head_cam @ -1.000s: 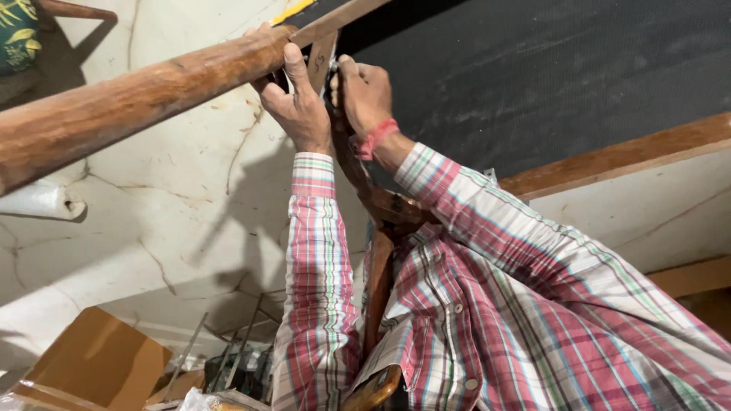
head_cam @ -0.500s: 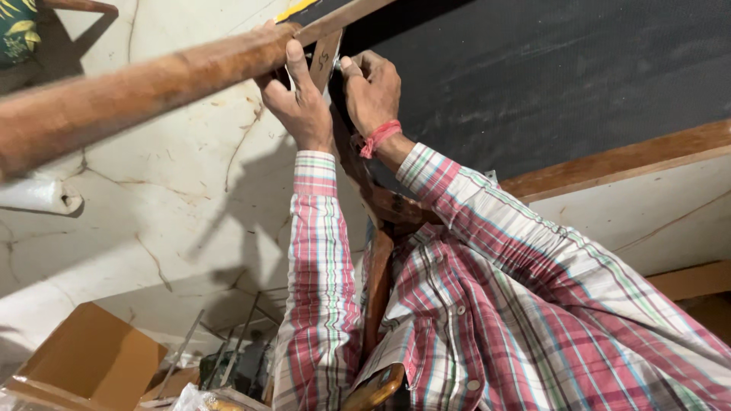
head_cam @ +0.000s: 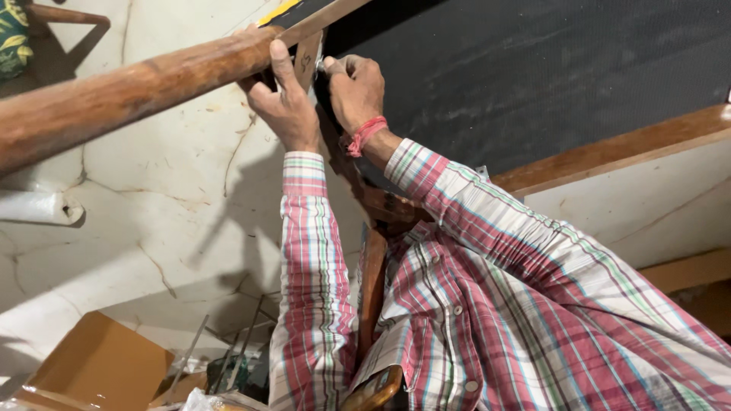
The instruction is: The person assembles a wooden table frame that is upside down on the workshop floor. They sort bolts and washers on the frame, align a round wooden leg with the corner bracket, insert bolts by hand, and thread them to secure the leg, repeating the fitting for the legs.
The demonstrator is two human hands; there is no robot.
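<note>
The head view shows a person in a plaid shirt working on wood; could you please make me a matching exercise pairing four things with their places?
Things:
1. round brown wooden pole
2. red thread wristband
3. brown cardboard box
4. small flat wooden piece

Places:
A. bottom left corner
B. between the left hand and the right hand
C. slanting across the upper left
D. around the right wrist

Pairs: 1-C, 2-D, 3-A, 4-B

Two hands, left hand [head_cam: 285, 103] and right hand [head_cam: 354, 87], one round wooden pole [head_cam: 129, 87] by the grip, one small wooden piece [head_cam: 307, 59] between them, one cardboard box [head_cam: 95, 361] far below, one red wrist thread [head_cam: 365, 135].
</note>
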